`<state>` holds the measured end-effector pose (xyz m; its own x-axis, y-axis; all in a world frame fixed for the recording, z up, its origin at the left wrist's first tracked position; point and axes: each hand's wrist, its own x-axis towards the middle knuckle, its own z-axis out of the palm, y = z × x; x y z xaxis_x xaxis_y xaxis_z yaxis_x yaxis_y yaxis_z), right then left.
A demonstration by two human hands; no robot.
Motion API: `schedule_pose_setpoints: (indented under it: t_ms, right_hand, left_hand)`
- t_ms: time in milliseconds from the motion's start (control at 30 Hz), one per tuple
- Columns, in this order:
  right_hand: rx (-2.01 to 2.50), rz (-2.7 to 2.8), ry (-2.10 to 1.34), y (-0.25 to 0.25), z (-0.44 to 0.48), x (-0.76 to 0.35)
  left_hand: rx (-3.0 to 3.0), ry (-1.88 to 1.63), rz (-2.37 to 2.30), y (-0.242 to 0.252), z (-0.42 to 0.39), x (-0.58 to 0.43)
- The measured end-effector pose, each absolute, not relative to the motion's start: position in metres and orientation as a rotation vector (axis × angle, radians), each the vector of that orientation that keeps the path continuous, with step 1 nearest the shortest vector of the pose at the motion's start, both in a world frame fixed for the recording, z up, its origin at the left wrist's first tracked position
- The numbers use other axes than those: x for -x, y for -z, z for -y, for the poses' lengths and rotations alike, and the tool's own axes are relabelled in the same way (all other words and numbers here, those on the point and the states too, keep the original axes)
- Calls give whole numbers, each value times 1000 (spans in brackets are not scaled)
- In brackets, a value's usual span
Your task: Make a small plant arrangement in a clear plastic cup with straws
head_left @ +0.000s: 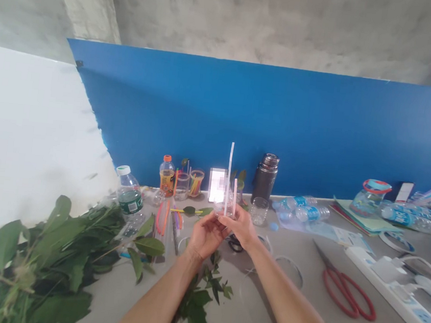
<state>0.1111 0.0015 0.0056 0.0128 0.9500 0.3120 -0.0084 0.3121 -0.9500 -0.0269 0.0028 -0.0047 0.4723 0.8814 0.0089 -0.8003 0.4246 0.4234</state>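
My left hand (pixel 206 235) and my right hand (pixel 242 227) meet at the middle of the table, fingers curled in and tips touching. From between them rise a tall whitish drinking straw (pixel 229 176) and a shorter pale pink drinking straw (pixel 234 197), both nearly upright. The straws' lower ends disappear at my right hand's fingers, which are closed on them. What my left hand's curled fingers hold is hidden. Clear, glassy outlines show just behind the straws, too blended to tell apart. Below my hands lies a leafy sprig (pixel 201 299).
Leafy branches (pixel 35 261) cover the left side. A green-labelled bottle (pixel 130 199), an orange-capped bottle (pixel 166 177), a cup of coloured sticks (pixel 196 184), a dark thermos (pixel 265 179) and a clear glass (pixel 259 212) stand around. Red-handled scissors (pixel 348 291) and a power strip (pixel 397 299) lie right.
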Motion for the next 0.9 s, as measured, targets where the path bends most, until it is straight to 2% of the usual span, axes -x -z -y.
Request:
schedule_pose_setpoints:
  t_ms: [633,767,900]
  right_hand:
    - [934,1280,-939,-5,-3,-114]
    - [793,1315,-1009,-12,2,-113]
    - [739,1255,-890,-14,-1,-120]
  left_hand:
    - [-408,-1163,-353,9,-5,22]
    - [-436,-1159,-350,10,-6,23]
    - [-462,-1161,-378,13,-8,25]
